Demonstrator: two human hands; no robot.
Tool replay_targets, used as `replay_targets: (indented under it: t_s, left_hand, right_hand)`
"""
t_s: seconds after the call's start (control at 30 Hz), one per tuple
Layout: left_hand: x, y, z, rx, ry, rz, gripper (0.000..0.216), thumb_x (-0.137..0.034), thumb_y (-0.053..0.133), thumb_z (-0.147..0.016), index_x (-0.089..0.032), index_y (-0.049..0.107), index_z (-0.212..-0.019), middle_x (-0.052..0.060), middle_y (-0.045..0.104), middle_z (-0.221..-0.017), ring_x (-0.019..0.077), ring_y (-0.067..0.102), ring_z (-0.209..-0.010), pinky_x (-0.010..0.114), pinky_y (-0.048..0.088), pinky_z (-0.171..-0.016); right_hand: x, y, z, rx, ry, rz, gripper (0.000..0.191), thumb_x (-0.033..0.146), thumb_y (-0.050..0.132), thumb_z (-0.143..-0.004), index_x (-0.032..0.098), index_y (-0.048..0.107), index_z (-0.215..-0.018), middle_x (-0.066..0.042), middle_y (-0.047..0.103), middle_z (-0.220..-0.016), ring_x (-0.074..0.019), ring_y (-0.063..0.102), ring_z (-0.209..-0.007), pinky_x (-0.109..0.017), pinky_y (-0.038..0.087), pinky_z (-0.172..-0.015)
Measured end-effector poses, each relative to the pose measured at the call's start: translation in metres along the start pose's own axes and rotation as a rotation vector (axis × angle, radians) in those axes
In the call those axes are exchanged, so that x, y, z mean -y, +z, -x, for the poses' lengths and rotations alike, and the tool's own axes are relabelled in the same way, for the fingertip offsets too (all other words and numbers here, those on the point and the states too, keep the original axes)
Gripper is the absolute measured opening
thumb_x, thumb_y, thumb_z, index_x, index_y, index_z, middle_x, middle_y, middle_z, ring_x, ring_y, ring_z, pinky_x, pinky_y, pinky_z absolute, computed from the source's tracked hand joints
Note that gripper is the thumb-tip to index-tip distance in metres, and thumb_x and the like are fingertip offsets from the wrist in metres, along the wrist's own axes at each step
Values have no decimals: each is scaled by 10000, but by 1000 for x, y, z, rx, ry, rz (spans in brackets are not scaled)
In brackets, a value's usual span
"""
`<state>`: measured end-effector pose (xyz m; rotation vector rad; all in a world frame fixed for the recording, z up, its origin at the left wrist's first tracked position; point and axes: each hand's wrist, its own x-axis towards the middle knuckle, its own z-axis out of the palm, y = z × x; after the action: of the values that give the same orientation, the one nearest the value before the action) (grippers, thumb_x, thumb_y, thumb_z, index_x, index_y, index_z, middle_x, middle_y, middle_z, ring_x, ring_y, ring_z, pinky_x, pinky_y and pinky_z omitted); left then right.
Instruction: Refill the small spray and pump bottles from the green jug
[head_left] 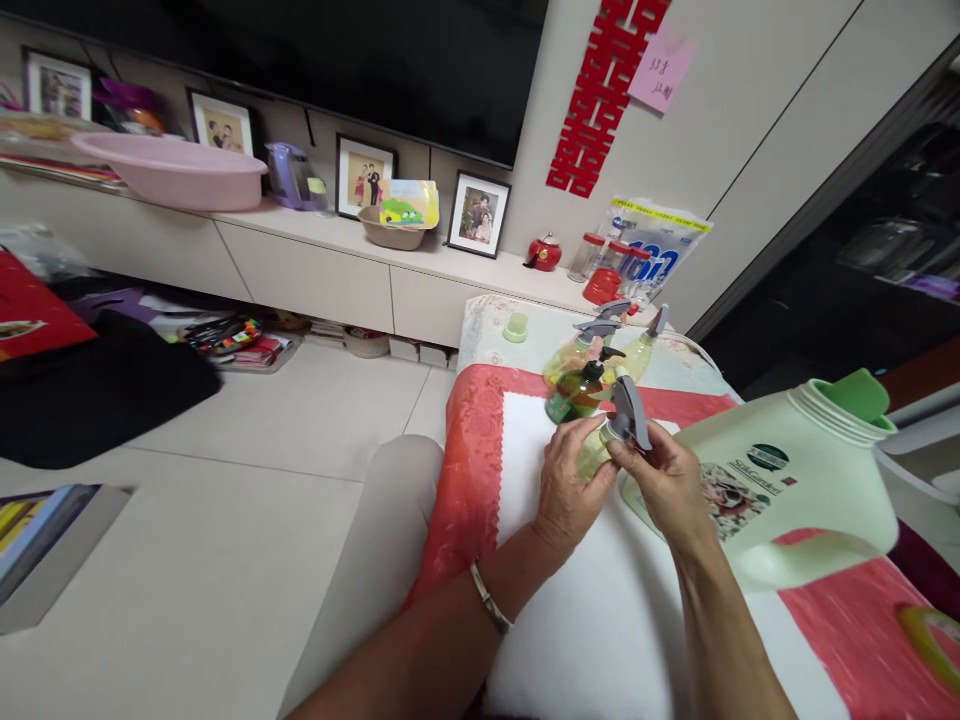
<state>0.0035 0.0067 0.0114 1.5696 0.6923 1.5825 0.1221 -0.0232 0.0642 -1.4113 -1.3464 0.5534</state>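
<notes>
My left hand (568, 478) is wrapped round the body of a clear spray bottle (594, 455) with yellowish liquid. The fingers of my right hand (666, 478) are closed on its grey trigger head (630, 412). The bottle stands tilted over the white cloth (581, 605). Close behind it is a dark green pump bottle (574, 395) with a black pump. More spray bottles (570, 358) with grey heads stand further back. Just right of my right hand is a large pale green jug (806, 480) with an uncapped neck and a handle.
A green cap (516, 327) lies on the table's far left corner. Glass jars with red lids (587, 255) and a printed plastic bag (656, 250) stand behind. A yellow tape roll (930, 640) is at the right edge. The grey seat (382, 540) borders the table's left side.
</notes>
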Motion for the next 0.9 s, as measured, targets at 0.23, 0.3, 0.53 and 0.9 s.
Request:
replay_targets:
  t_s: [0.23, 0.3, 0.53, 0.9]
  left_hand:
    - [4, 1, 0, -26, 25, 41, 383, -192, 679, -903, -230, 608, -1278, 92, 665, -1259, 235, 625, -1203, 421, 503, -1060]
    - [4, 0, 0, -17, 4, 46, 382, -195, 680, -901, -223, 613, -1276, 98, 662, -1263, 240, 625, -1208, 424, 502, -1066]
    - [4, -1, 0, 6, 4, 27, 390, -206, 682, -902, -213, 612, -1286, 109, 658, -1265, 252, 618, -1214, 429, 497, -1069]
    - [8, 0, -1, 10, 15, 21, 404, -216, 632, -925, -213, 588, -1326, 120, 640, -1280, 263, 605, -1216, 470, 492, -1075]
  right_hand:
    - [2, 6, 5, -48, 10, -25, 405, 482, 755, -817, 181, 670, -1075, -47, 650, -980, -179, 590, -895, -275, 494, -786]
    - [0, 4, 6, -39, 19, -33, 421, 514, 719, -848, 185, 677, -1106, -64, 656, -1050, -202, 598, -967, -291, 501, -822]
    - [-10, 10, 11, -109, 16, -133, 403, 468, 752, -851, 214, 696, -1158, -63, 664, -1153, -202, 611, -1030, -300, 503, -880]
    - [-21, 33, 11, -270, 4, -307, 407, 426, 813, -802, 197, 709, -1122, -73, 691, -1114, -204, 635, -1028, -353, 491, -943]
